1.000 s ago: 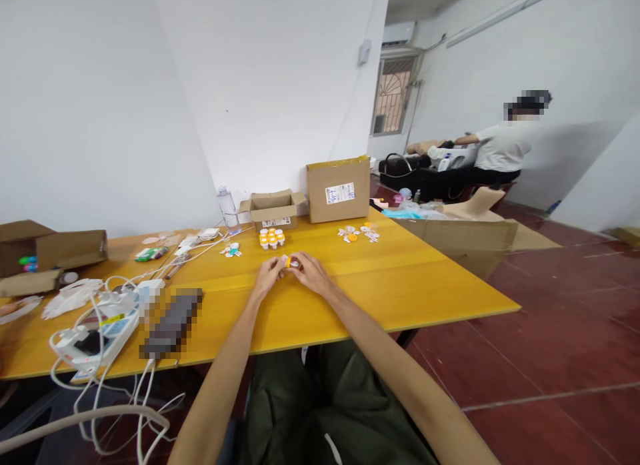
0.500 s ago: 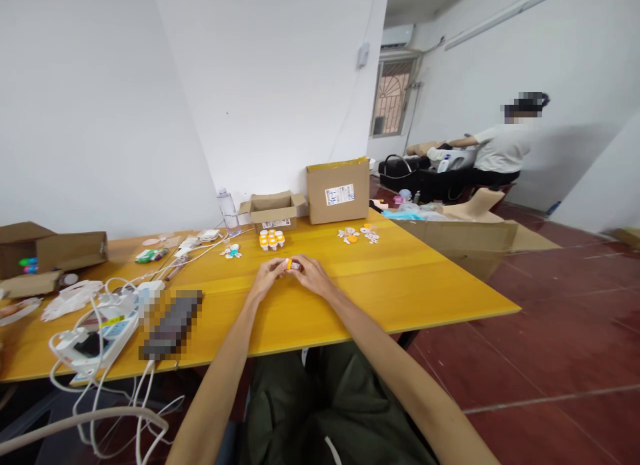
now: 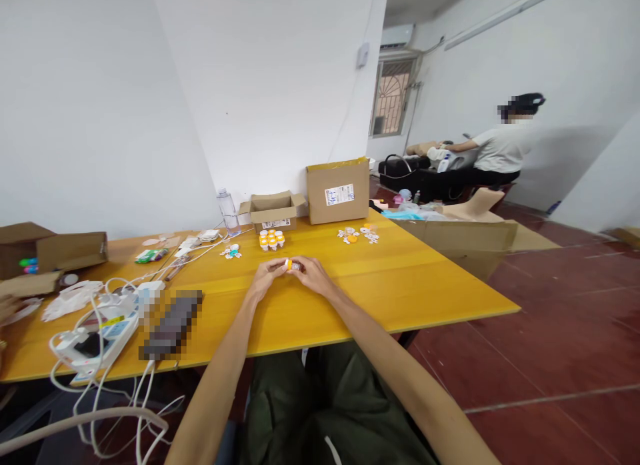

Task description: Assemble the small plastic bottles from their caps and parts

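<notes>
Both of my hands meet over the middle of the yellow table [image 3: 400, 285]. My left hand [image 3: 267, 278] and my right hand [image 3: 313, 275] pinch a small orange-capped vial [image 3: 291, 265] between their fingertips. Just beyond them stands a cluster of several orange-capped vials [image 3: 271, 239]. Small toy-like pieces [image 3: 357, 234] lie further right, and a few teal and white pieces [image 3: 231, 251] lie to the left.
Two cardboard boxes, a small open box [image 3: 273, 210] and a taller closed box [image 3: 339, 189], stand at the table's back by a water bottle [image 3: 228, 210]. White cables and a power strip [image 3: 95, 331] cover the left side. Another person [image 3: 500, 148] works at the far right.
My fingers shift slightly around the vial; the hands stay in the same place. The person at the far right has leaned a little.
</notes>
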A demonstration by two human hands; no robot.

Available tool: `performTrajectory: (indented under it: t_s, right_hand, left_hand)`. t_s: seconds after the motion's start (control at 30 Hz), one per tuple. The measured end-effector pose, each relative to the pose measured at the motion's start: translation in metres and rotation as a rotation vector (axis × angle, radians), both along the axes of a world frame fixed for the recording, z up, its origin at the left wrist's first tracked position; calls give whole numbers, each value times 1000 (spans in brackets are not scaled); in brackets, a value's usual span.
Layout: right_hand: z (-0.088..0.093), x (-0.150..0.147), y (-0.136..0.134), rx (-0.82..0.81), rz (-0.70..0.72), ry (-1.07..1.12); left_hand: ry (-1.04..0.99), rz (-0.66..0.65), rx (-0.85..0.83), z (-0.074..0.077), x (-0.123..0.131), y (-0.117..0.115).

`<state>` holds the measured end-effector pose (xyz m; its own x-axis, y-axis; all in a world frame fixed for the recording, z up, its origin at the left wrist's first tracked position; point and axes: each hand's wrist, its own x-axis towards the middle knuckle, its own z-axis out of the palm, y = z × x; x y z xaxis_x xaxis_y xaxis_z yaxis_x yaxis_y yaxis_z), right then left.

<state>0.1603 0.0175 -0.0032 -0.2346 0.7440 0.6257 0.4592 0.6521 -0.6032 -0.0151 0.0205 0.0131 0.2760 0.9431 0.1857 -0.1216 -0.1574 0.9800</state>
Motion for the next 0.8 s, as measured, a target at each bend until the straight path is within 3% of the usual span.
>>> performTrajectory:
  t_s: [0.57,0.8]
  right_hand:
    - [-1,-2,0,43,13,-32]
    - [1,-2,0,43,47,-47]
  left_hand:
    - [-13,9,-22,2,3,-2]
    - [78,37,-1,1,6,-2]
